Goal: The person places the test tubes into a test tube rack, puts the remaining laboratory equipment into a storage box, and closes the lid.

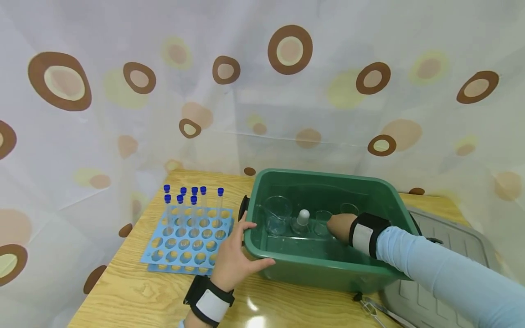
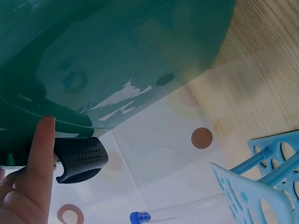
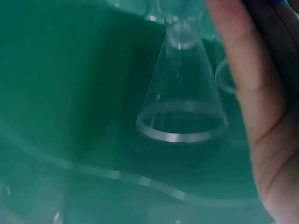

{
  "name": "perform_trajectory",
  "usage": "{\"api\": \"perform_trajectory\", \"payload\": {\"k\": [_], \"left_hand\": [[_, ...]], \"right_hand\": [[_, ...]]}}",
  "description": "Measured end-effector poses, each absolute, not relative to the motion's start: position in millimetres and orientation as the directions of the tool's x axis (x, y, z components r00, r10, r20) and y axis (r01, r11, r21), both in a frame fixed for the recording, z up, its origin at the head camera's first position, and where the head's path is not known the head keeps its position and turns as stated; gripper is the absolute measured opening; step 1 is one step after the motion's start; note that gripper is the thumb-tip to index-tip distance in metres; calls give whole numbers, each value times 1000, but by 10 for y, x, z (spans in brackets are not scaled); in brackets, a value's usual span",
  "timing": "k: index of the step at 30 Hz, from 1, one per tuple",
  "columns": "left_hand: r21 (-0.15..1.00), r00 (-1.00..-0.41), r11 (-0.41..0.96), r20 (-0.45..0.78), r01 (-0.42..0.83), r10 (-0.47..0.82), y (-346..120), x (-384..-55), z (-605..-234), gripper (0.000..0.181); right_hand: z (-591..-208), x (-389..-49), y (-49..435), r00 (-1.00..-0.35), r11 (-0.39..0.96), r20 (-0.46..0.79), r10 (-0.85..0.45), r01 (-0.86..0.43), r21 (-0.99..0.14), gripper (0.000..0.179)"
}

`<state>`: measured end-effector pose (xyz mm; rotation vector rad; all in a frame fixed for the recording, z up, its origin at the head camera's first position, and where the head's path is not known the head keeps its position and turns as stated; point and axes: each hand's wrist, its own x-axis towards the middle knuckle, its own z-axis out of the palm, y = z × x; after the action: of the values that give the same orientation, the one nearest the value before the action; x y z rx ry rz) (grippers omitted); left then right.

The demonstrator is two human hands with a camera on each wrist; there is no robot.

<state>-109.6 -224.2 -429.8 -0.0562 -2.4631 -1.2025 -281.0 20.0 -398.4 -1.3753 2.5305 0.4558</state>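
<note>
My left hand (image 1: 234, 257) spans the near left corner of a green plastic bin (image 1: 320, 287), its thumb along the front rim and a finger over the left rim. In the left wrist view a straight finger (image 2: 43, 149) touches the bin beside its black handle (image 2: 83, 159). My right hand (image 1: 340, 226) reaches down inside the bin among clear glassware; its fingertips are hidden in the head view. Beside that hand stands a conical flask (image 3: 180, 93). A small blue thing (image 3: 276, 1) shows at its fingers, too cut off to identify.
Left of the bin, a light blue rack (image 1: 184, 243) carries several blue-capped test tubes (image 1: 193, 214). Inside the bin are a large beaker (image 1: 278, 218) and a white-topped flask (image 1: 302, 223). A grey lid (image 1: 443, 291) and metal tools (image 1: 371, 310) lie to the right.
</note>
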Motion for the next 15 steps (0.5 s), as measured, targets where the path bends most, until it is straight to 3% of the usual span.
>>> {"api": "perform_trajectory", "payload": {"k": [7, 10, 13, 15], "left_hand": [[759, -920, 617, 367, 208, -141, -2245, -1106, -4302, 77], [759, -918, 619, 366, 201, -151, -2247, -1102, -4297, 77], [766, -923, 616, 351, 185, -160, -2243, -1093, -4292, 78], [774, -927, 607, 338, 178, -159, -2237, -1089, -4288, 79]], "right_hand": [[-4014, -2789, 50, -517, 527, -421, -745, -843, 103, 44], [-3979, -2759, 7, -542, 592, -454, -707, -805, 40, 43], [-3997, -2743, -8, -603, 719, -482, -636, -690, -85, 38], [-4028, -2732, -10, -658, 816, -500, -562, -540, -207, 33]]}}
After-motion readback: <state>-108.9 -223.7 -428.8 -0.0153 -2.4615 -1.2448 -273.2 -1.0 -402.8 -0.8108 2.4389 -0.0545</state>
